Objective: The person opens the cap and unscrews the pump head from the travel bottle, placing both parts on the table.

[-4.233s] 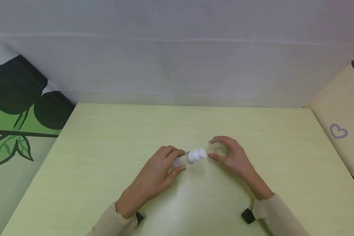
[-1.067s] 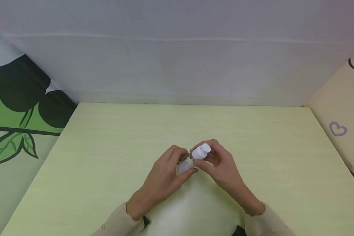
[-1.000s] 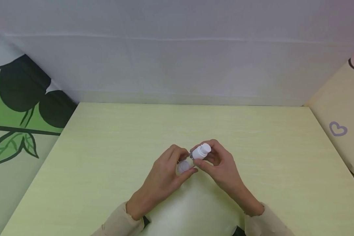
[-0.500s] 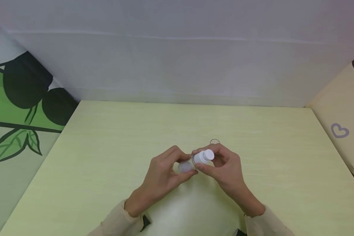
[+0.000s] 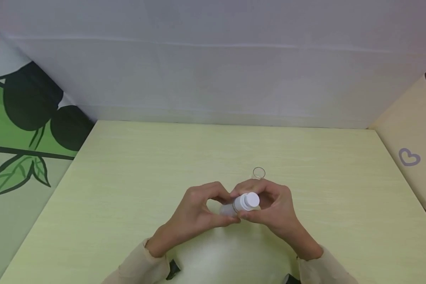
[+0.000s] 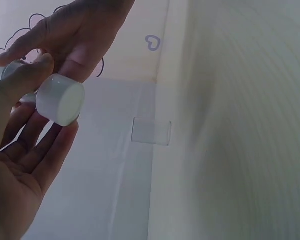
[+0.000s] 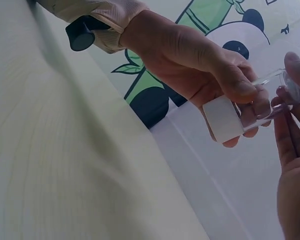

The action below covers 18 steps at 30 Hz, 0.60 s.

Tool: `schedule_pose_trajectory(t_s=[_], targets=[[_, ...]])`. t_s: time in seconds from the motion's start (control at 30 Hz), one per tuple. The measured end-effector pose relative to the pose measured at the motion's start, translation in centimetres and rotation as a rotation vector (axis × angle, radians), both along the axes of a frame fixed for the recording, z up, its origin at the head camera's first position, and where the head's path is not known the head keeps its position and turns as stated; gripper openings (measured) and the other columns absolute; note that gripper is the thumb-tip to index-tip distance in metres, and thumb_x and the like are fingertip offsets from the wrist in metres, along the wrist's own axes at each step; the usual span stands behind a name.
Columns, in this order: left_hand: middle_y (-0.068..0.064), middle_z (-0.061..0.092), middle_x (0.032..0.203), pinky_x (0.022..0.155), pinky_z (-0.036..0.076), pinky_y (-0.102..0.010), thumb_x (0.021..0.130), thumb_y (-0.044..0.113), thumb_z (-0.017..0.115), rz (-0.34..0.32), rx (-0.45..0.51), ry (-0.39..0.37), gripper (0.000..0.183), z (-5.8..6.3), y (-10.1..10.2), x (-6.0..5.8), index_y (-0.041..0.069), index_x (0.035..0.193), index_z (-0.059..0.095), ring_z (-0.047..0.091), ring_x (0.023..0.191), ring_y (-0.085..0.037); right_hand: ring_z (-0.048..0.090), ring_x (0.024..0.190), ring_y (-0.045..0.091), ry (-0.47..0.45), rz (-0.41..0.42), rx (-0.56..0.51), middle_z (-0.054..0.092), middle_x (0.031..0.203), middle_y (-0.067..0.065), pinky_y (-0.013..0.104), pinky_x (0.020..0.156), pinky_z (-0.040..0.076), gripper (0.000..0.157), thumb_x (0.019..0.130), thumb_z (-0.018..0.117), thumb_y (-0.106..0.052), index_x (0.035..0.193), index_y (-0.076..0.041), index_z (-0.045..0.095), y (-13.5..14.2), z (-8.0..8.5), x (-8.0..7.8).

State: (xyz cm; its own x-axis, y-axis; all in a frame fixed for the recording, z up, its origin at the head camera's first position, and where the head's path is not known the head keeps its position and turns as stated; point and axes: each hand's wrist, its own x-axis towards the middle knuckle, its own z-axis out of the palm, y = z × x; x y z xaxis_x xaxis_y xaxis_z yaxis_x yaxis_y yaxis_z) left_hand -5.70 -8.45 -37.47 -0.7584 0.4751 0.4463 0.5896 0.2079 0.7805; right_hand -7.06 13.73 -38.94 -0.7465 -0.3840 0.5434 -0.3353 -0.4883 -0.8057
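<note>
Both hands hold one small pump bottle, tilted over the table in the head view. Its white pump top [image 5: 251,200] points right and up toward the camera. My left hand [image 5: 200,209] grips the lower end with thumb and fingers; the white base [image 6: 61,100] shows in the left wrist view. Thumb and fingers of my right hand [image 5: 273,201] pinch around the white collar. Between the hands, the see-through body [image 7: 255,111] appears in the right wrist view. Beyond the right hand, a clear cap [image 5: 259,172] stands on the table, partly hidden by the knuckles.
The pale wooden table [image 5: 145,157] runs back to a grey-white cloth wall [image 5: 213,86]. Printed side panels stand left and right, the right one with a purple heart [image 5: 409,157]. A dark wrist device [image 5: 173,269] sits under the left sleeve.
The right hand has let go of the clear cap, now on the table, and taken hold of the bottle's collar. Over the last half second, both hands moved slightly nearer the person with the bottle.
</note>
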Motion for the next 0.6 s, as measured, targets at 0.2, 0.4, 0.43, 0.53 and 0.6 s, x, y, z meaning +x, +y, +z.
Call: schedule_pose_trajectory(t_s=[0.2, 0.4, 0.43, 0.53, 0.6], targets=[[0.007, 0.077, 0.094, 0.083, 0.063, -0.03, 0.078, 0.016, 0.093, -0.126, 0.013, -0.17, 0.032, 0.12, 0.0, 0.09, 0.02, 0.102, 0.072, 0.073, 0.09, -0.006, 0.061, 0.117, 0.022, 0.024, 0.153, -0.017, 0.08, 0.114, 0.004, 0.029, 0.089, 0.057, 0.037, 0.079, 0.082, 0.013, 0.11, -0.007, 0.075, 0.38, -0.02, -0.2], [0.003, 0.076, 0.091, 0.082, 0.063, -0.035, 0.077, 0.019, 0.094, -0.224, 0.015, -0.315, 0.031, 0.25, 0.17, 0.38, 0.02, 0.096, 0.07, 0.072, 0.085, -0.013, 0.054, 0.124, 0.021, 0.024, 0.337, -0.014, 0.079, 0.117, 0.005, 0.032, 0.098, 0.055, 0.04, 0.085, 0.081, 0.008, 0.121, -0.009, 0.075, 0.91, 0.38, -0.41], [0.003, 0.076, 0.09, 0.083, 0.063, -0.035, 0.077, 0.019, 0.094, -0.223, 0.019, -0.326, 0.031, 0.25, 0.2, 0.39, 0.019, 0.096, 0.069, 0.072, 0.086, -0.015, 0.053, 0.124, 0.021, 0.04, 0.338, -0.002, 0.079, 0.117, 0.005, 0.032, 0.1, 0.054, 0.04, 0.085, 0.08, 0.008, 0.122, -0.008, 0.074, 0.97, 0.47, -0.49], [0.003, 0.075, 0.092, 0.085, 0.063, -0.034, 0.077, 0.019, 0.094, -0.193, 0.023, -0.329, 0.031, 0.25, 0.16, 0.3, 0.02, 0.096, 0.07, 0.071, 0.088, -0.014, 0.053, 0.125, 0.025, 0.107, 0.309, 0.048, 0.078, 0.122, 0.003, 0.036, 0.105, 0.051, 0.041, 0.087, 0.077, 0.009, 0.126, -0.005, 0.071, 1.05, 0.75, -0.73], [0.004, 0.075, 0.093, 0.086, 0.063, -0.033, 0.077, 0.02, 0.094, -0.158, 0.02, -0.321, 0.032, 0.26, 0.06, 0.23, 0.021, 0.099, 0.071, 0.072, 0.09, -0.01, 0.054, 0.125, 0.027, 0.152, 0.272, 0.086, 0.075, 0.126, 0.003, 0.038, 0.106, 0.05, 0.041, 0.089, 0.074, 0.008, 0.128, -0.004, 0.069, 1.01, 0.9, -0.87]])
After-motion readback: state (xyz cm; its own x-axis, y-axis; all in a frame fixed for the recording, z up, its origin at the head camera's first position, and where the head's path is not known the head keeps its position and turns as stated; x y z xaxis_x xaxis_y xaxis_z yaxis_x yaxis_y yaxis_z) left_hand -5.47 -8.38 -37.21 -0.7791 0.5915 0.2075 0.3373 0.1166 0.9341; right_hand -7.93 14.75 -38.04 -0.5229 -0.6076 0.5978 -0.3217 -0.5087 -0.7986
